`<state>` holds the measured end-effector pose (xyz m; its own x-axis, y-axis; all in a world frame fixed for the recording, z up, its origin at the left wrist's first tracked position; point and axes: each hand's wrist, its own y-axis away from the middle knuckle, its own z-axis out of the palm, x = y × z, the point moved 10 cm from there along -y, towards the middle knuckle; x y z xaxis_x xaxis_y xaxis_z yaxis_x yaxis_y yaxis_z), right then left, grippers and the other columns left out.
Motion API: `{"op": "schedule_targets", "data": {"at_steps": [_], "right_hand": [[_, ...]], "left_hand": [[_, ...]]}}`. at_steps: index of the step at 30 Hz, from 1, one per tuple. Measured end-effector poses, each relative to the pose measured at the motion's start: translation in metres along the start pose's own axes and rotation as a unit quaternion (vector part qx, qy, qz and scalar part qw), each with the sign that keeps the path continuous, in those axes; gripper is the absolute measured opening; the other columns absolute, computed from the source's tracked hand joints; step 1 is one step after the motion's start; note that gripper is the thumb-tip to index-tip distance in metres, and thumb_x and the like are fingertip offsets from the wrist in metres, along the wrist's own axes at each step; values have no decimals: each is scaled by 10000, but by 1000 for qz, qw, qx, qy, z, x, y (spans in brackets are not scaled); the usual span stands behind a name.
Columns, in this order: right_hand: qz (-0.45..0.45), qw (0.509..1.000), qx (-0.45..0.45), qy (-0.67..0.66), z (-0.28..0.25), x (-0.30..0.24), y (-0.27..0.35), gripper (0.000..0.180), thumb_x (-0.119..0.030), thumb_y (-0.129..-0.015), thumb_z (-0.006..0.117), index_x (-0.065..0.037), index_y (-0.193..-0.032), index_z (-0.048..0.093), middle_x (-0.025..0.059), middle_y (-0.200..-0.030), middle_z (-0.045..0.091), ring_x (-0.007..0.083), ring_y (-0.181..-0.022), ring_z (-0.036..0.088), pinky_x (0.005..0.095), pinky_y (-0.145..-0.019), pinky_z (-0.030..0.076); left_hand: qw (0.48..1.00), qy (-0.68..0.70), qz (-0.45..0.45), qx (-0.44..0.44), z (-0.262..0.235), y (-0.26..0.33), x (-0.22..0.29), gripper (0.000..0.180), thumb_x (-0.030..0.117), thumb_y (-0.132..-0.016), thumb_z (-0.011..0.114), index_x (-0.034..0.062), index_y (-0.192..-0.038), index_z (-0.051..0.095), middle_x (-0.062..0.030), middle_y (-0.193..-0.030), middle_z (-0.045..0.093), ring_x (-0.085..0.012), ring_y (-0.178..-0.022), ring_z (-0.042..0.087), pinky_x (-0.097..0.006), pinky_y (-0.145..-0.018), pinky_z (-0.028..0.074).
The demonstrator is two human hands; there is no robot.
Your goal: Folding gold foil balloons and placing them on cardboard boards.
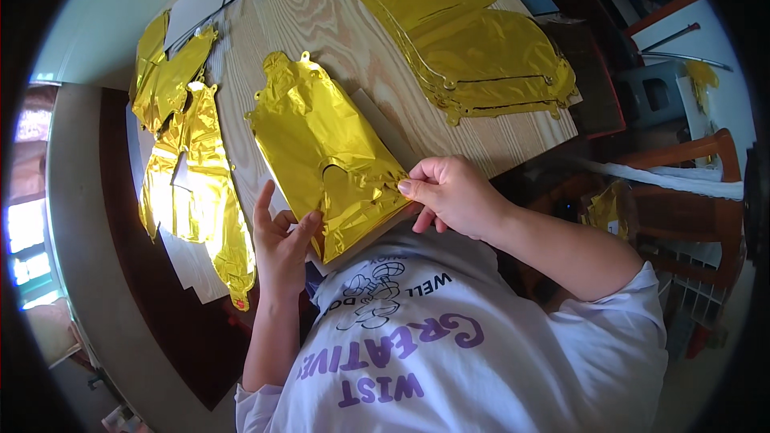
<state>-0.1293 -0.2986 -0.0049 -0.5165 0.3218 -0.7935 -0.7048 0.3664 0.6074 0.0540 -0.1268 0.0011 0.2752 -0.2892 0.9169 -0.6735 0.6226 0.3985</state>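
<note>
A flat, uninflated gold foil balloon [313,124] lies on the near part of the table, wrapped over a pale board [377,124] whose edge shows along its right side. Its near end reaches the table edge in front of my shirt. My right hand [457,196] pinches the crinkled near right corner between thumb and index finger. At the near left corner, the thumb of my left hand [281,248] presses on the foil, with the index finger raised beside it. My other left fingers are partly hidden.
More flat gold foil balloons [200,184] lie along the left side, near grey-white boards [200,8]. A large stacked set of gold foil balloons [505,56] covers the far right. Beyond the table's right edge stands a brown chair [714,208] with white material across it.
</note>
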Motion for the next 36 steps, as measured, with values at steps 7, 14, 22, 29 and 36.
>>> {"op": "schedule_targets", "data": {"at_steps": [7,14,22,29,36], "right_hand": [[-20,999,38,2,-6,-6,-3,248,-162,-1019,650,61,-1125,662,49,-830,679,72,-570,601,222,-487,476],[-32,998,56,-11,-12,-2,-9,243,-90,-987,653,77,-1163,643,74,-842,694,94,-590,635,238,-491,499],[-59,995,77,-17,-17,-7,-9,274,-11,-951,645,44,-1203,551,83,-829,683,106,-586,646,249,-493,507],[-103,988,107,32,-15,-21,-8,212,-3,-942,649,49,-1132,573,93,-821,683,123,-570,634,263,-506,524],[-112,985,113,64,-13,-17,-9,196,-4,-941,663,48,-1111,581,95,-835,687,101,-609,624,249,-505,528]], "left_hand": [[999,-23,39,9,-3,0,-1,843,57,-929,756,-22,-1576,221,-90,-837,678,-131,-671,666,-199,-512,458],[1000,-20,2,2,2,5,1,837,21,-919,760,-12,-1567,231,-60,-802,658,-145,-720,694,-219,-614,530],[997,-62,39,20,0,5,8,850,50,-930,753,-9,-1583,213,-77,-799,657,-130,-697,668,-224,-580,500],[997,-64,31,26,-6,4,7,867,40,-940,735,0,-1601,175,-81,-859,666,-125,-729,665,-234,-581,506],[991,-134,25,16,-9,4,8,883,-28,-928,704,26,-1614,151,-82,-905,659,-122,-710,667,-242,-605,555]]}}
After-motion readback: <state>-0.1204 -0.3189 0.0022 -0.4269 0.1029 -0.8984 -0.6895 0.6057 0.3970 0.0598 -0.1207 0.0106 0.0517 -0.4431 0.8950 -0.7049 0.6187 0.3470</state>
